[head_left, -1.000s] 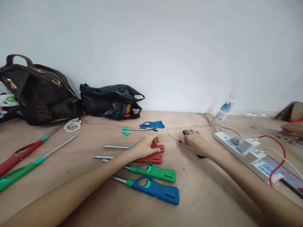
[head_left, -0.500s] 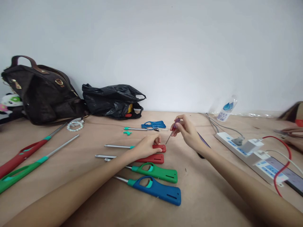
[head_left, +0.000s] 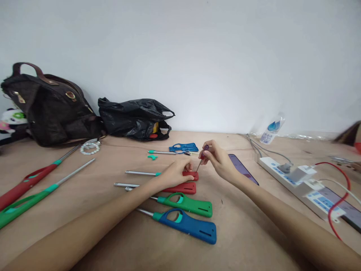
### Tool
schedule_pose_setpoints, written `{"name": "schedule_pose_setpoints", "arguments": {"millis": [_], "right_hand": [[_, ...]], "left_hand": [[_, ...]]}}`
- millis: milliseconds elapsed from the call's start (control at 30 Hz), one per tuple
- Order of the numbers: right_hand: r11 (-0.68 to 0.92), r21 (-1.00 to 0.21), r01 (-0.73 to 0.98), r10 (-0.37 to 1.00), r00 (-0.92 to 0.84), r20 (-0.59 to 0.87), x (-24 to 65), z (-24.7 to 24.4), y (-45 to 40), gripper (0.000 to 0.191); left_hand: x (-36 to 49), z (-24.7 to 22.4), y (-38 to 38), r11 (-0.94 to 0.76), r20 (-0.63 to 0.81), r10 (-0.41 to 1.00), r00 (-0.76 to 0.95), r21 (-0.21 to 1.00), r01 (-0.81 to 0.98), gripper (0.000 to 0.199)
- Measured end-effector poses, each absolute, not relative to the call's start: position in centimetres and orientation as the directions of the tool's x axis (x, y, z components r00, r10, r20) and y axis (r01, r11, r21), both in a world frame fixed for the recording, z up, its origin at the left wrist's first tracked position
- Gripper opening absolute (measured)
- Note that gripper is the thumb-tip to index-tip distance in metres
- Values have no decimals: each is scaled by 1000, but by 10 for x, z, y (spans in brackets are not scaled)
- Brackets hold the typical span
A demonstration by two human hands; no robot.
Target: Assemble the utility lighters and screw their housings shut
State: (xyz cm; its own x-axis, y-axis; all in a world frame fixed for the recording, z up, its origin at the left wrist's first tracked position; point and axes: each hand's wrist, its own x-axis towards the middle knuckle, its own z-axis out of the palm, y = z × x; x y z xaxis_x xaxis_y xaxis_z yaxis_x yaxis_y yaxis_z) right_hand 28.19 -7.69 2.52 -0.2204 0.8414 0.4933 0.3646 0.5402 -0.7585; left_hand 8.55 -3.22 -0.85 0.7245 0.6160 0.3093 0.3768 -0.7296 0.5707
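My left hand [head_left: 178, 173] presses a red long-necked lighter [head_left: 193, 175] onto the table, fingers closed on its handle and covering most of it. In my right hand [head_left: 216, 160] is a screwdriver [head_left: 204, 152] with a purple-red handle, pinched and slanting down. Its tip meets the end of that red handle. Nearer me lie a second red lighter [head_left: 186, 188], a green lighter [head_left: 194, 204] and a blue lighter [head_left: 194, 229]. Beyond my hands are an opened blue lighter shell [head_left: 183, 147], a bare metal lighter tube [head_left: 165, 152] and a teal trigger [head_left: 152, 157].
At left lie another red lighter [head_left: 31, 183], another green lighter [head_left: 31, 203] and a beaded bracelet [head_left: 90, 147]. A dark bag [head_left: 53, 109] and a black plastic bag [head_left: 132, 118] stand behind. To the right are a phone [head_left: 242, 169], a power strip [head_left: 296, 188] with cables and a bottle [head_left: 272, 130].
My right hand has moved left and slightly down, bringing the screwdriver's tip onto the red lighter's handle. More of the phone shows beside it. My left hand keeps its hold.
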Motion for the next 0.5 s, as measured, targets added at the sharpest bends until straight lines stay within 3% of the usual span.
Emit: {"name": "schedule_pose_setpoints", "arguments": {"millis": [333,433,500], "right_hand": [[544,-727,419,839,-240,489,282,26,-75,16],[544,-650,531,834,-257,488,278,32,-73,18],[525,-538,660,831,-259,492,274,37,-71,14]], "left_hand": [[85,-12,-30,-725,305,617,726,578,374,17],[85,-10,-31,-723,300,620,725,577,379,18],[85,-10,-31,-724,296,620,726,572,385,18]]}}
